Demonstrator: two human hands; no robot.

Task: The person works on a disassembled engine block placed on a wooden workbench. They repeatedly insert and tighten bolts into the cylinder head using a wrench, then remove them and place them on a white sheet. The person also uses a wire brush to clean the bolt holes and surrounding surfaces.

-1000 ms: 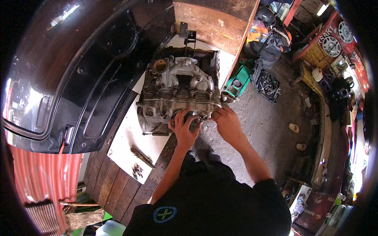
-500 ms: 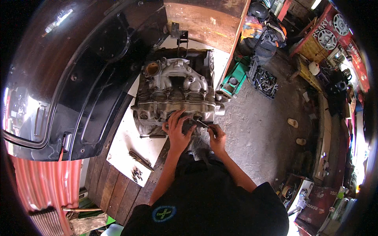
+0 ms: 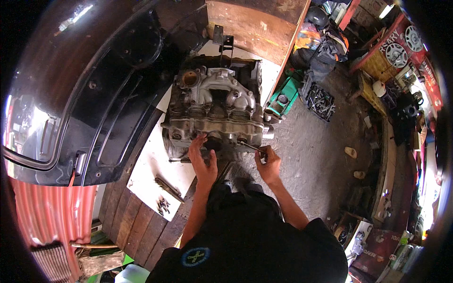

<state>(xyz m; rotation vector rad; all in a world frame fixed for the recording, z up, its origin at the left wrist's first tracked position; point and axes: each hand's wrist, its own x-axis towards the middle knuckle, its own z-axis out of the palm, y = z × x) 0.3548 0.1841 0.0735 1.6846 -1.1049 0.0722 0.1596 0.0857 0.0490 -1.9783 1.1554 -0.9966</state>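
An engine [image 3: 214, 120] with a grey metal intake manifold [image 3: 224, 87] and a ribbed cover along its near side stands in front of me. My right hand [image 3: 269, 165], fingers closed, grips the outer end of a slim metal wrench [image 3: 251, 146]. The wrench's far end rests at a round fitting [image 3: 241, 141] near the cover's right end; the exact contact is too small to make out. My left hand [image 3: 204, 162] is open, thumb apart from the fingers, its fingertips at the cover's near face beside a dark round opening [image 3: 214, 142]. It holds nothing.
Under the engine lies a white board [image 3: 146, 172] bearing a long dark metal part [image 3: 169, 189] and several small bolts [image 3: 163, 205]. A black vehicle panel [image 3: 108, 104] rises on the left. Rightward on the floor are a green jack [image 3: 284, 98] and a crate of tools [image 3: 319, 101].
My left hand has drawn left, away from the wrench and fitting, and its fingers have spread. My right hand has shifted slightly right, leaving more of the wrench visible. The view has tilted a little.
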